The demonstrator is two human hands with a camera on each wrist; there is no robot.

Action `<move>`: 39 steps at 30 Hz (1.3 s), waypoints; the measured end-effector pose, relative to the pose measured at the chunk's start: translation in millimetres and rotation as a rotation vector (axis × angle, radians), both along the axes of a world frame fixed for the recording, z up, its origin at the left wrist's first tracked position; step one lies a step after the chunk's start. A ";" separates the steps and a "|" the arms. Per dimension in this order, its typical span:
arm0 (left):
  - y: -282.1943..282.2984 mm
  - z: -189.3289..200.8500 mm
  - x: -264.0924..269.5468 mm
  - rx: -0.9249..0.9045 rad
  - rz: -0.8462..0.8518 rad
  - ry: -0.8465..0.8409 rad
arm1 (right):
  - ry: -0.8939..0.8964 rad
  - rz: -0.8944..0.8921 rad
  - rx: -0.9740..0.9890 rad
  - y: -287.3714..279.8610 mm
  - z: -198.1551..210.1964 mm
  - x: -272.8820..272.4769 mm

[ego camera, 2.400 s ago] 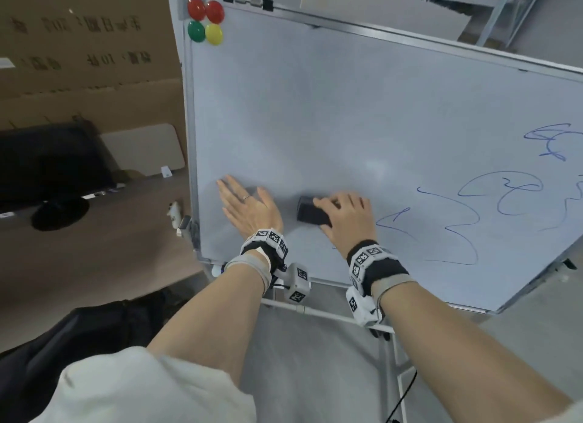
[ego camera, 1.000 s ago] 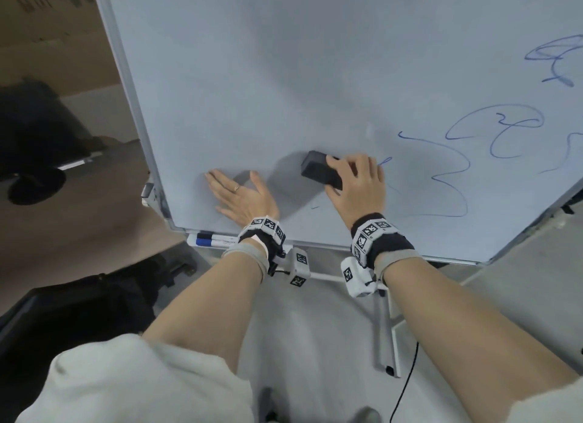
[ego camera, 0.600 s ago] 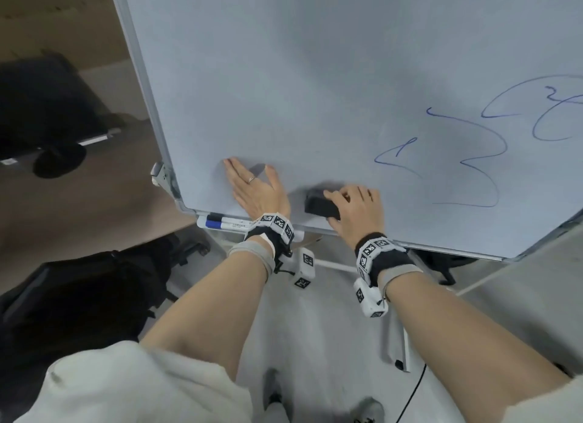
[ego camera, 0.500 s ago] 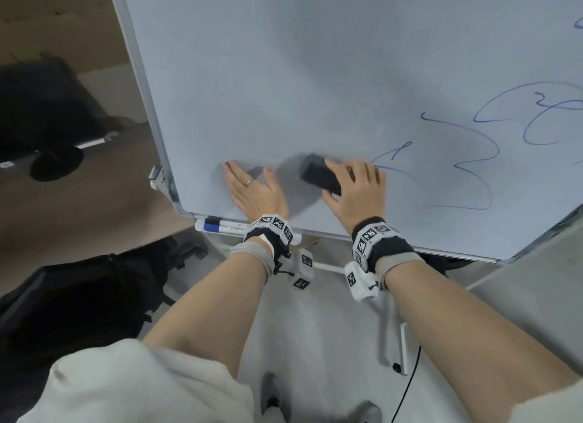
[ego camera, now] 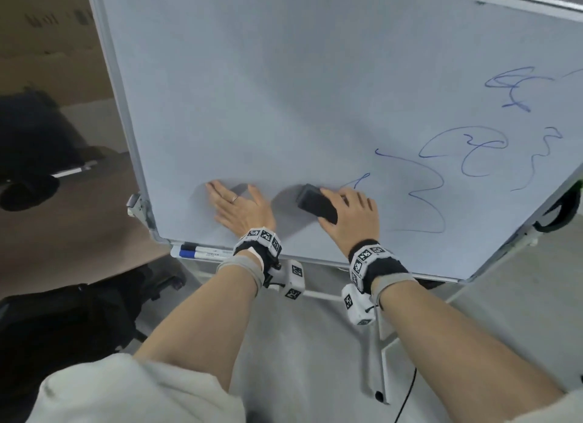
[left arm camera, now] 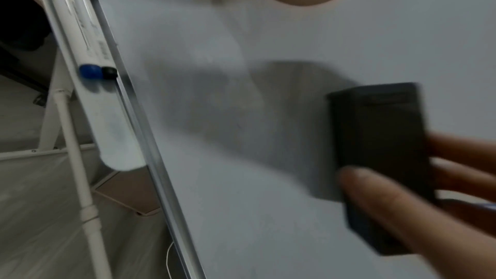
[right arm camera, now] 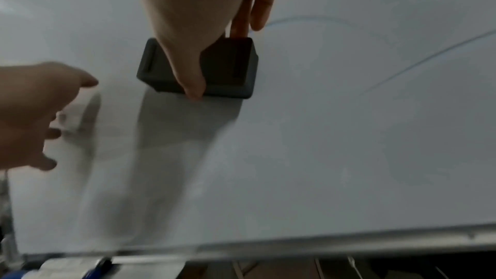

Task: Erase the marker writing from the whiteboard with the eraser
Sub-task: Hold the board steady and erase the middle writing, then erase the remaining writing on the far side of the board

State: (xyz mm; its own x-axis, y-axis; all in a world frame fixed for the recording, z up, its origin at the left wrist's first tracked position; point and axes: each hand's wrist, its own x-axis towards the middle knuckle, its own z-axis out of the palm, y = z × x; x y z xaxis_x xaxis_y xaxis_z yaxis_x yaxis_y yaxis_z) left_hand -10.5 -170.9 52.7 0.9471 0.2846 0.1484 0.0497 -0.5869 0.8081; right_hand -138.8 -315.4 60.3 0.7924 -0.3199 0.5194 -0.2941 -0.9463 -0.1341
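Mid-wipe: my right hand (ego camera: 348,215) pinched the eraser (ego camera: 316,202) against the whiteboard (ego camera: 284,91), just left of the blue writing (ego camera: 426,189); my left hand (ego camera: 241,206) lay spread flat. Next, I judged, sweep rightward across those strokes.

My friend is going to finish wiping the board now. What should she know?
Left hand: flat on the white whiteboard, fingers straight, bracing it near the lower left.
Right hand: grips the black rectangular eraser, pressed to the board.
Done: left and middle of the board look clean.
Left: the blue marker scribbles right of the eraser, up to the right edge.
Two markers lie in the bottom tray.
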 end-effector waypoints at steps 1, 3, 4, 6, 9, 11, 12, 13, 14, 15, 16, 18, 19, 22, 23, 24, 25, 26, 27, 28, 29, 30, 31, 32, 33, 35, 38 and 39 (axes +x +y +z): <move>-6.2 -1.3 -5.5 -0.004 -0.008 0.015 | -0.048 -0.041 -0.006 -10.1 12.9 -4.6; -17.7 -1.3 -21.4 -0.044 -0.026 0.058 | -0.152 -0.105 -0.016 -30.5 40.1 -12.5; -23.9 -1.4 -28.9 -0.081 -0.029 0.090 | -0.196 -0.120 -0.028 -39.8 53.5 -15.5; -33.1 0.3 -44.3 -0.199 -0.003 0.244 | -0.248 -0.126 -0.060 -53.9 73.5 -20.2; -43.6 -13.2 -67.5 -0.335 0.043 0.570 | -0.287 -0.060 -0.076 -63.8 78.8 -28.3; -50.2 -26.6 -81.4 -0.364 0.000 0.687 | -0.253 0.034 -0.080 -62.6 61.9 -34.5; -52.4 -30.3 -88.4 -0.359 -0.052 0.727 | -0.215 0.085 -0.096 -60.9 49.4 -38.2; -55.2 -35.1 -92.4 -0.327 -0.106 0.753 | -0.171 0.126 -0.114 -60.5 37.4 -42.3; -55.9 -38.8 -97.1 -0.276 -0.161 0.782 | -0.127 0.151 -0.121 -61.0 26.9 -46.4; -55.1 -38.5 -101.8 -0.239 -0.214 0.809 | -0.098 0.160 -0.116 -62.3 18.5 -50.5; -54.5 -40.5 -102.9 -0.193 -0.255 0.809 | -0.087 0.161 -0.106 -64.3 13.4 -53.6; -51.2 -45.4 -100.8 -0.064 -0.338 0.795 | -0.094 0.164 -0.107 -66.8 10.6 -56.9; -49.5 -48.7 -98.3 0.014 -0.374 0.791 | -0.100 0.168 -0.113 -67.4 11.6 -57.5; -45.8 -38.4 -96.2 0.237 -0.485 0.743 | -0.152 0.141 -0.099 -67.0 19.9 -55.8; -43.5 -31.1 -97.9 0.292 -0.533 0.734 | -0.181 0.131 -0.095 -66.5 24.1 -54.6; -41.2 -26.2 -98.9 0.330 -0.559 0.726 | -0.208 0.126 -0.098 -66.4 28.9 -52.2; -39.7 -21.5 -101.0 0.352 -0.581 0.708 | -0.228 0.123 -0.105 -66.5 34.0 -50.5; -38.3 -19.8 -102.6 0.377 -0.596 0.695 | -0.243 0.115 -0.115 -66.5 39.5 -48.8; -36.2 -17.0 -104.9 0.398 -0.607 0.694 | -0.257 0.101 -0.126 -65.5 44.5 -47.8; -33.5 -14.0 -107.8 0.426 -0.627 0.690 | -0.271 0.083 -0.136 -64.0 48.7 -47.5; -31.5 -9.1 -110.6 0.453 -0.652 0.687 | -0.278 0.064 -0.143 -62.7 52.0 -47.3; -30.1 -4.7 -112.0 0.471 -0.672 0.699 | -0.274 0.050 -0.149 -61.5 52.6 -46.7; -29.5 -3.2 -111.0 0.467 -0.681 0.714 | -0.258 0.048 -0.155 -60.4 51.4 -46.1; -30.7 -1.6 -108.8 0.447 -0.683 0.737 | -0.222 0.063 -0.163 -59.6 47.2 -45.6; -34.1 -3.9 -103.6 0.438 -0.683 0.752 | -0.159 0.092 -0.176 -58.8 39.3 -45.6; -36.7 -11.3 -93.6 0.402 -0.673 0.775 | 0.001 0.148 -0.231 -58.4 18.7 -48.4; -40.0 -29.3 -82.5 0.382 -0.672 0.788 | 0.024 0.123 -0.237 -62.7 16.4 -50.4; -37.7 -17.3 -88.9 0.370 -0.677 0.797 | -0.053 0.085 -0.213 -64.4 26.0 -47.0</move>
